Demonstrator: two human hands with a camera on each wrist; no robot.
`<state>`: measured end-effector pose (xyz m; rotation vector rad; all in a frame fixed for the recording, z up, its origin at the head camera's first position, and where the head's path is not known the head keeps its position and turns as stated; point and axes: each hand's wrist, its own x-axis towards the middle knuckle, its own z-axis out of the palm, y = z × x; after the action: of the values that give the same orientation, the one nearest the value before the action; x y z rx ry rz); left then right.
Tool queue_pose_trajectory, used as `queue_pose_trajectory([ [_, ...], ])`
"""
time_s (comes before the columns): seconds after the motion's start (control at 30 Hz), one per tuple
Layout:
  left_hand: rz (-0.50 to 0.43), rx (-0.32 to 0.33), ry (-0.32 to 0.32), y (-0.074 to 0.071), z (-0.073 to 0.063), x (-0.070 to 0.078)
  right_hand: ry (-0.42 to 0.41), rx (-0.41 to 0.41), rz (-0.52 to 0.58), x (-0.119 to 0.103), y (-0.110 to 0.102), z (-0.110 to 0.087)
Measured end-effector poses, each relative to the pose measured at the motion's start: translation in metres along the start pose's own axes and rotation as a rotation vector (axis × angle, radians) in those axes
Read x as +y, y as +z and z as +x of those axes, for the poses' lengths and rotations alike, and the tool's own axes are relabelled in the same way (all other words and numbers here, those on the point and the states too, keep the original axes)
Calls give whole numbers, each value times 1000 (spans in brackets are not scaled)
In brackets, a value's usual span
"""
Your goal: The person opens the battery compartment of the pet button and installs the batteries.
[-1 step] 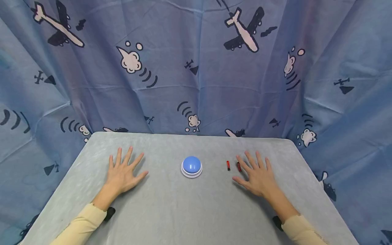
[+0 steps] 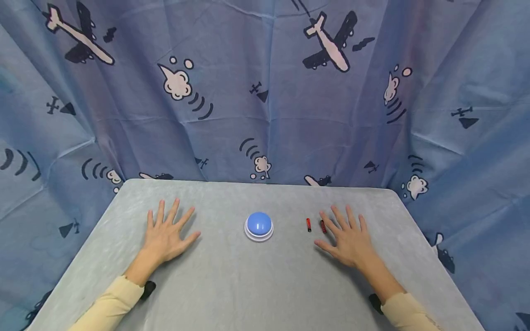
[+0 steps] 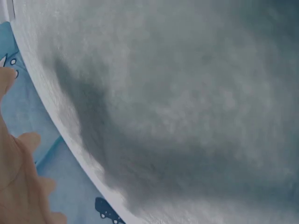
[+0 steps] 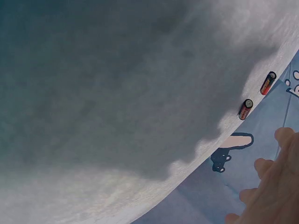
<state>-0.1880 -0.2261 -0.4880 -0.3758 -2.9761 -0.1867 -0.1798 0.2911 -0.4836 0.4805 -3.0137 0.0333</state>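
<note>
Both hands are spread wide with fingers straight, and neither holds anything. My left hand (image 2: pixel 165 234) hovers palm down over the left side of the grey table, casting a shadow. My right hand (image 2: pixel 349 241) is palm down on the other side, its index fingertip beside a dark red battery (image 2: pixel 323 226). Just left of that lies a second, red-and-black battery (image 2: pixel 308 225). The right wrist view shows the shaded battery (image 4: pixel 245 109) and the brighter battery (image 4: pixel 268 83) lying near each other. Between the hands stands a blue dome push button (image 2: pixel 259 224) on a white round base.
The grey table (image 2: pixel 248 294) has rounded far corners. Behind it and along its sides hangs a blue curtain (image 2: pixel 232 92) printed with planes and clouds. A dark strap piece shows under each wrist, the left strap (image 2: pixel 148 289) and the right strap (image 2: pixel 375 302).
</note>
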Motion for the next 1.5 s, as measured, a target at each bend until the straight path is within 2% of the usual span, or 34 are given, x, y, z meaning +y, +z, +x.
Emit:
queue_pose_trajectory([
  [0.27,-33,-5,-17,-5,1,-3,13,-14,45,-4,-4,4],
  [0.37,-117,3,8,-10,3,-4,-3,-20,129,-5,-8,6],
  [0.47,-308,18,72,-13,9,-4,-26,12,356,-4,-15,9],
  [0.57,-568,12,122,-15,16,-3,-51,49,653,-3,-18,15],
  [0.63,-751,-13,125,-14,20,0,-57,71,816,-2,-17,19],
  [0.73,-984,-59,128,-11,27,7,-86,87,976,-4,-14,25],
  [0.8,-1076,-82,136,-8,32,12,-115,95,1036,-8,-11,29],
  [0.87,-1117,-92,147,-5,36,18,-147,94,1071,-12,-8,34],
  [1.03,-1137,-104,167,4,45,31,-196,73,1090,-23,-1,45],
  [1.27,-1168,-139,191,13,54,50,-193,37,1112,-39,10,58],
  [1.5,-1197,-151,192,20,60,62,-208,21,1137,-60,16,71],
])
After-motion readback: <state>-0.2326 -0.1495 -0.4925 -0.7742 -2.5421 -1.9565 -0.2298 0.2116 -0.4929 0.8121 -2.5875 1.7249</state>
